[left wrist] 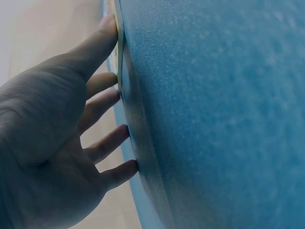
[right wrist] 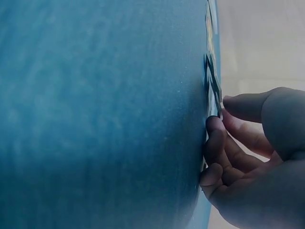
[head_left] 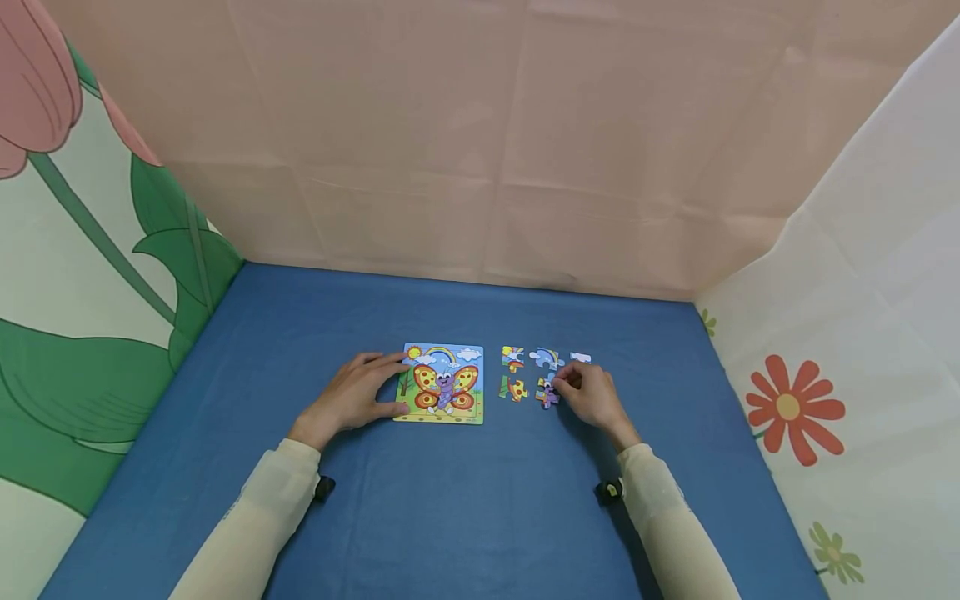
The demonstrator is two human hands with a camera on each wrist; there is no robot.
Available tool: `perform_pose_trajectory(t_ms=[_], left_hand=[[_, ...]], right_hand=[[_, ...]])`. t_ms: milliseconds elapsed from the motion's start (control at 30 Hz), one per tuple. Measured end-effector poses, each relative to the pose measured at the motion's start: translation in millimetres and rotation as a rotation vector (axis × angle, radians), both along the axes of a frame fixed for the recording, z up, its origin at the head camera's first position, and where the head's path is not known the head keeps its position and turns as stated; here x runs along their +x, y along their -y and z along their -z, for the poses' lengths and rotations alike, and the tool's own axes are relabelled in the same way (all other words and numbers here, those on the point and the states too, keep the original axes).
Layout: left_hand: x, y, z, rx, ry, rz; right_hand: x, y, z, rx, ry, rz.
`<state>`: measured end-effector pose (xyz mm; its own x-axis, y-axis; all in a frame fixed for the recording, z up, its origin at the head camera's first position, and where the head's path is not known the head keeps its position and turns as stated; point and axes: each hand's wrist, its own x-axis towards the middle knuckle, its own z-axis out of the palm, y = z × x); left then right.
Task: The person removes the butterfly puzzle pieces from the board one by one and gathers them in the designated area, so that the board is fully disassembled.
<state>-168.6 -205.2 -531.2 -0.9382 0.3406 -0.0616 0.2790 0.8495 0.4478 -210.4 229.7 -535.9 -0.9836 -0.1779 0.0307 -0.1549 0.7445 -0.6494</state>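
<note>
A square butterfly puzzle board (head_left: 446, 385), with a sun, rainbow and clouds printed on it, lies flat on the blue cloth. My left hand (head_left: 357, 393) rests at its left side, thumb near the lower corner and fingertips on the upper left edge. To the right, my right hand (head_left: 594, 397) pinches the edge of a puzzle piece (head_left: 548, 392) with the butterfly's purple face. In the right wrist view that piece (right wrist: 214, 78) is tilted, one end raised to the thumb (right wrist: 243, 106). Loosely spread fingers (left wrist: 102, 107) of the left hand show in the left wrist view.
Beside the held piece lie a butterfly-wing piece (head_left: 514, 388), a sun piece (head_left: 513, 358), a rainbow piece (head_left: 547, 358) and a cloud piece (head_left: 581, 357) partly behind the right hand. Blue cloth (head_left: 450, 508) covers the table; printed curtains (head_left: 480, 150) stand around it.
</note>
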Motion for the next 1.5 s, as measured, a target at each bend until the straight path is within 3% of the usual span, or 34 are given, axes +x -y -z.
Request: perform_pose_trajectory(t_ms=[567, 1000, 1500], left_hand=[[-1.0, -0.7, 0.0, -0.005, 0.013, -0.007], [-1.8, -1.2, 1.5, -0.019, 0.013, -0.007], [0.3, -1.8, 0.1, -0.017, 0.017, -0.009]], right_hand=[[4.2, -5, -1.0, 0.008, -0.010, -0.031], [12.3, 30, -7.1, -0.007, -0.115, -0.307], [10.9, 82, -9.8, 0.036, -0.147, -0.452]])
